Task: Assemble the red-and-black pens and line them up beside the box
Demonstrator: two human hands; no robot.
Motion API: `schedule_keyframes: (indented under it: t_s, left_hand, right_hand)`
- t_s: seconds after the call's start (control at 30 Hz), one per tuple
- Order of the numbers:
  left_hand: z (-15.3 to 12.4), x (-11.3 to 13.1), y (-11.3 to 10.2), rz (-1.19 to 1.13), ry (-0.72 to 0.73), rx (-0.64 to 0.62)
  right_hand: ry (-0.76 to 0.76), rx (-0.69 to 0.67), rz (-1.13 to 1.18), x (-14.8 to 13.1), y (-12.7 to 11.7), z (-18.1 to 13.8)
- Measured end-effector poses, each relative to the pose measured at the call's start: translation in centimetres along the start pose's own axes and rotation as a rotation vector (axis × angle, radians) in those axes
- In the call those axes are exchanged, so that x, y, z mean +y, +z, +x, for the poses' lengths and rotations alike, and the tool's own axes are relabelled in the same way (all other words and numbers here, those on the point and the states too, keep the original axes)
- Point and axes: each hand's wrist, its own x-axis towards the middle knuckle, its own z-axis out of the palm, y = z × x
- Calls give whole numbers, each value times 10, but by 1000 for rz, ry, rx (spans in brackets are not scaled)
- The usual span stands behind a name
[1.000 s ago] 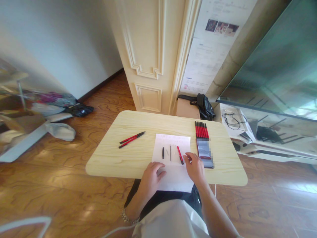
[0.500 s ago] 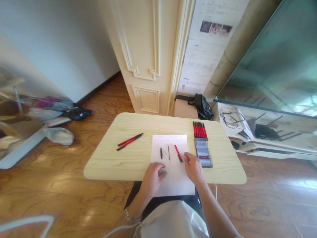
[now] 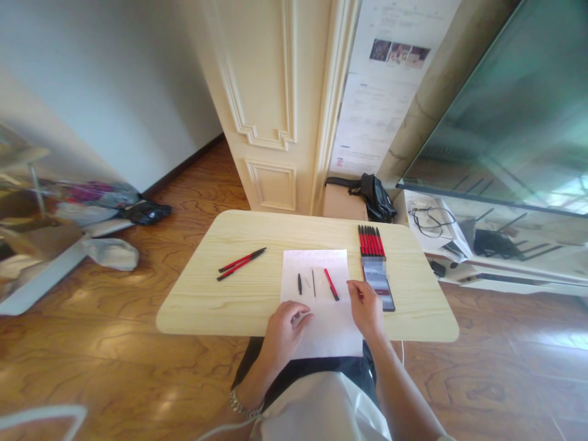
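A white sheet of paper lies on the table under a row of pen parts. On it are a short black pen piece, a small pale piece that looks like a spring, a thin dark refill and a red pen barrel with a black end. My left hand rests over the paper's left side, fingers curved and apart, holding nothing. At the paper's right edge, beside the phone, my right hand has its thumb and fingers drawn together; whatever is between them is hidden.
Two red and black pens lie on the left of the table. Several more pens are lined up above the phone. Behind the table are a black bag and a cream door panel.
My right hand has shifted a little to the right, away from the red barrel and closer to the phone. My left hand and the pen parts stay nearly where they were.
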Motion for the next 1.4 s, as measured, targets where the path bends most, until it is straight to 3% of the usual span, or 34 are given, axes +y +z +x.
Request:
schedule_keyframes:
  t_s: [0.17,0.3,0.57,0.83,1.0,1.17,1.3,1.4]
  left_hand:
    - [-6,14,-2,-171,-119,-85]
    - [-12,20,1,-240,-153,-135]
    - [-16,31,7,-306,-173,-235]
    - [-14,28,9,-318,-172,-205]
    - [-6,25,6,-362,-184,-81]
    - [6,27,7,-560,-188,-25]
    - [8,29,13,-604,-154,-58]
    - [5,25,17,-540,-179,-22]
  right_hand:
    - [30,-108,-58,-2,-4,7]
    - [-42,-160,-144,-3,-2,16]
    - [-68,-246,-287,-14,19,40]
    - [-30,-255,-425,-20,39,47]
    - [-32,-284,-113,-27,23,46]
    - [-93,-392,268,-46,12,15]
    - [-91,-496,331,-59,12,-10]
    - [-132,-515,290,-58,12,-7]
